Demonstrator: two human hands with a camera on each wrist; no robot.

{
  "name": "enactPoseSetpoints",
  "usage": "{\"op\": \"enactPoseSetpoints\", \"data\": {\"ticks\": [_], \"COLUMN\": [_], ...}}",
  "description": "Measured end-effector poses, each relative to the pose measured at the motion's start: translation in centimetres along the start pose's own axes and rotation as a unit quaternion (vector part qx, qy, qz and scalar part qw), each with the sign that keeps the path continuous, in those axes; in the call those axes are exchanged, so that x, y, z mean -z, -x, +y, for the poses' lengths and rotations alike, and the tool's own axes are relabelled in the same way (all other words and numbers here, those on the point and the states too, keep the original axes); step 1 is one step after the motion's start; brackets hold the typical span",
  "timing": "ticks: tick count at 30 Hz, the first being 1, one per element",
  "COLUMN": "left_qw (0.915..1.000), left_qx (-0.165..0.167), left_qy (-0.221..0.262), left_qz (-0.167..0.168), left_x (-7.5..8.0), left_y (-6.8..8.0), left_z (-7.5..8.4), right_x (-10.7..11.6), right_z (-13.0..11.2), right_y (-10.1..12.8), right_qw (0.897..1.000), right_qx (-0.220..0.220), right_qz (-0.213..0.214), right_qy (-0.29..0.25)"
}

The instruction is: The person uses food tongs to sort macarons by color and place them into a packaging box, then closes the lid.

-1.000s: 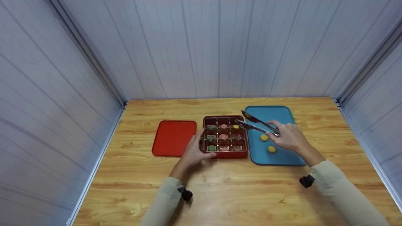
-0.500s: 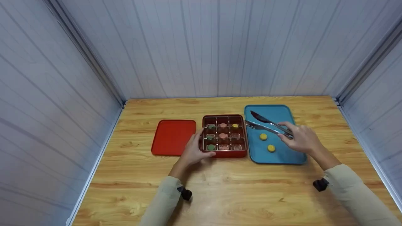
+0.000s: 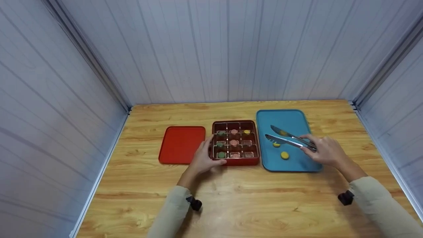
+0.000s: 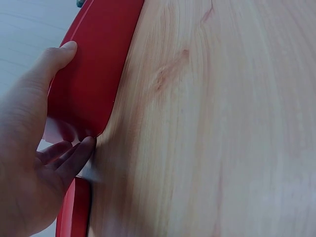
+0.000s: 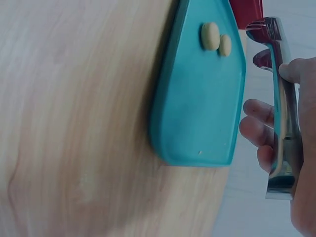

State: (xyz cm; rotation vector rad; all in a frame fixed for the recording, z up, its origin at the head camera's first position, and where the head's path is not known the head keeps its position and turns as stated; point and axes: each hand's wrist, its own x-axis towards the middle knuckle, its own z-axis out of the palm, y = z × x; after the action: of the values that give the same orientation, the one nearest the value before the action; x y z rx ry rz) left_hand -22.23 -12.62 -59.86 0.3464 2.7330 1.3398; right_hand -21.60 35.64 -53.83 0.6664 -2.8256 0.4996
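My left hand (image 3: pixel 202 159) holds the near left corner of a red divided box (image 3: pixel 244 162), thumb on the front wall, fingers along the left side. Clear compartments in it carry green round pieces (image 3: pixel 221 154) on the left, pink ones (image 3: pixel 234 142) in the middle column and a yellow one (image 3: pixel 247 132) at the back right. Metal serving tongs (image 3: pixel 290 142) are in my right hand (image 3: pixel 327 151), their arms spread over the blue tray (image 3: pixel 281 115). Yellow macaron-like rounds (image 3: pixel 285 155) lie on the tray; another (image 3: pixel 276 144) is partly behind the tongs, and a yellow patch shows at the upper arm.
A flat red lid (image 3: pixel 181 144) lies left of the box on the wooden table (image 3: pixel 251 205). The blue tray stands right beside the box. Pale panelled walls (image 3: pixel 211 49) enclose the table at the back and both sides.
My right hand has drawn the tongs away from the box, to the right and nearer, over the blue tray by the yellow rounds. My left hand keeps its place on the box.
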Motion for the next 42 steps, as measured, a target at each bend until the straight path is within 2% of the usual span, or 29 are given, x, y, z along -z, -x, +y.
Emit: {"op": "enactPoseSetpoints", "data": {"ticks": [8,22,42], "left_qw": [0.9999,0.9999,0.9999], "left_qx": [0.009,-0.005,0.009], "left_qy": [0.005,0.006,-0.003], "left_qz": [-0.002,-0.006,-0.008], "left_x": [-0.04,0.19,0.20], "left_y": [0.05,0.04,-0.01], "left_z": [0.11,-0.07,0.03], "right_x": [-0.31,-0.52,-0.01], "right_z": [0.69,1.02,1.10], "right_y": [0.34,0.13,-0.15], "right_qw": [0.999,0.996,0.998], "right_qx": [-0.018,-0.021,-0.005], "right_qz": [-0.034,-0.079,-0.064], "right_qy": [0.008,-0.016,-0.026]}}
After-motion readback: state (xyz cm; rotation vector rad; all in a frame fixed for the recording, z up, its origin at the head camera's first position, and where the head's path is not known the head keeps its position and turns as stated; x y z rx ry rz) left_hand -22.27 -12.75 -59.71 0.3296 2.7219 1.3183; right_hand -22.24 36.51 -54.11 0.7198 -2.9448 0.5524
